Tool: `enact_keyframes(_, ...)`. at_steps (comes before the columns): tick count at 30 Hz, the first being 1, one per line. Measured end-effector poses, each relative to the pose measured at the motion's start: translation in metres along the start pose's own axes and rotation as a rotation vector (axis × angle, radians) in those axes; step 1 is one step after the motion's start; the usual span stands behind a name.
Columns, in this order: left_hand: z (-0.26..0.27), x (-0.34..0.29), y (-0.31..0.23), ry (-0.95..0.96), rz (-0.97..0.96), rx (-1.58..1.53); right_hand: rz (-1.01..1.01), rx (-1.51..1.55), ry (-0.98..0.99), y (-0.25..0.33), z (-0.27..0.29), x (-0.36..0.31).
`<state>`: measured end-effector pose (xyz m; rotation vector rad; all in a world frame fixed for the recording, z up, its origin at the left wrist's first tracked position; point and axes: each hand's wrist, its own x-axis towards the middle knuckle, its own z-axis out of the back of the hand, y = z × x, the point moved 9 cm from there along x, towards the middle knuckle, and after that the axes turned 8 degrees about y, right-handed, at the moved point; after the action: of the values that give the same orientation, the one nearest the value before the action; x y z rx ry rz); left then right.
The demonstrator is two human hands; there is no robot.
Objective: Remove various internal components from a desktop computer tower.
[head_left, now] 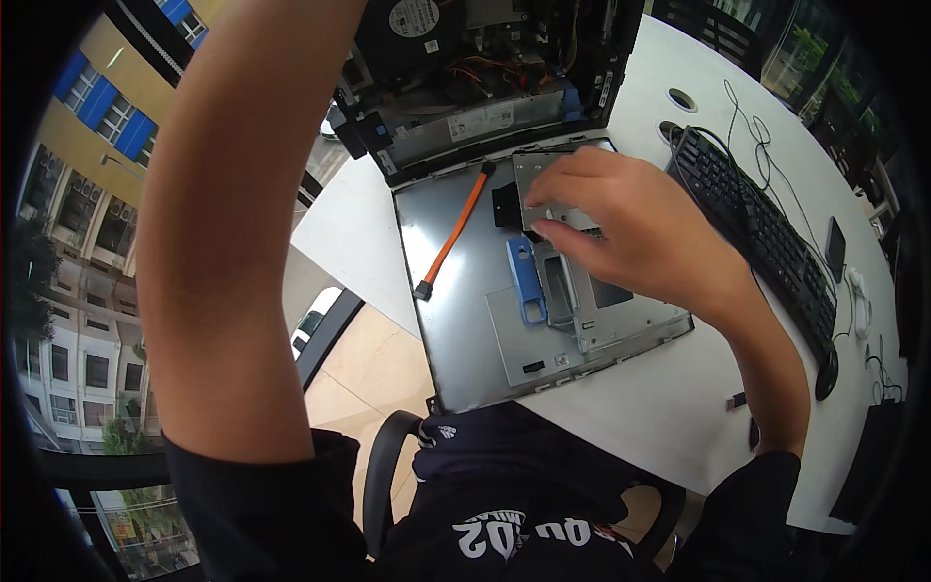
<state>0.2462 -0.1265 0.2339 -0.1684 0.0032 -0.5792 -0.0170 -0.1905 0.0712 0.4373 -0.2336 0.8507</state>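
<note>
While a silver metal box (527,170) sits at the far part of a flat metal panel (451,339), the person's right hand (630,223) bends over it, thumb and forefinger a narrow gap apart; I can't tell whether that grip holds it. Nearer the person is a blue plastic latch (525,281), with an orange cable (456,233) to the left. Behind stands an open computer case (436,145); the left arm (218,252) stretches up, its hand and grip out of sight. Rightward on the white worktop (630,398) lies a black keyboard (756,233).
</note>
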Motion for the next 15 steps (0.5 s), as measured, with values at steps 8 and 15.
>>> enact_keyframes(8,-0.006,0.013,-0.006,0.022,-0.058,-0.055,0.118,-0.161,0.44,0.008,-0.113,0.059)
enact_keyframes(15,0.013,-0.007,-0.008,-0.167,0.057,0.19,0.292,-0.156,0.435,0.039,-0.124,0.079)
